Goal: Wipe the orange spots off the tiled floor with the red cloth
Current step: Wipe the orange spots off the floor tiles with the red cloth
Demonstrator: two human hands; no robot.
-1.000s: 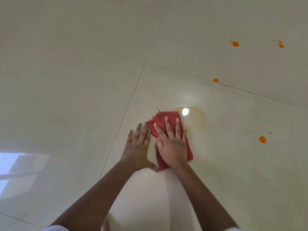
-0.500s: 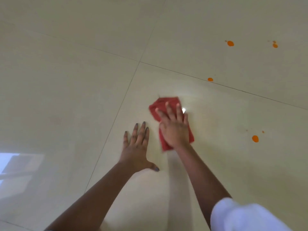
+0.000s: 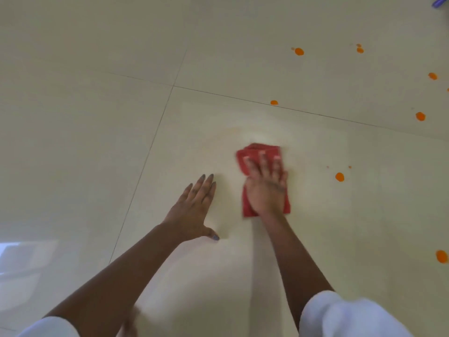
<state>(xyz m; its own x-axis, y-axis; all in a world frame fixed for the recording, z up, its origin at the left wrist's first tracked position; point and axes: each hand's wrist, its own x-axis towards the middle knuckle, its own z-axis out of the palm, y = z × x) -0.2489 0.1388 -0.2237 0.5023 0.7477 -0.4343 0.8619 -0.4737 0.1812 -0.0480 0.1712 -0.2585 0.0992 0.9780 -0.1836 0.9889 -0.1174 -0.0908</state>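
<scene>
A folded red cloth (image 3: pixel 252 153) lies flat on the cream tiled floor (image 3: pixel 97 117), and my right hand (image 3: pixel 266 188) presses on it with straight fingers spread over its top. To its left my left hand (image 3: pixel 194 210) rests flat on the tile, palm down, touching nothing else. Orange spots dot the floor to the right: one (image 3: pixel 339 177) close to the cloth, one (image 3: pixel 274 102) on the grout line beyond it, one (image 3: pixel 299 51) farther back. Several more sit toward the right edge. The cloth and my right hand are motion-blurred.
Dark grout lines (image 3: pixel 155 132) cross the floor left of my hands and beyond the cloth. A bright window reflection (image 3: pixel 24 259) shows on the tile at the lower left. A purple object (image 3: pixel 441 1) peeks in at the top right corner.
My right hand has slid the cloth away from me and to the right, off my left hand and over the wet orange smear, which no longer shows. My left hand stays planted.
</scene>
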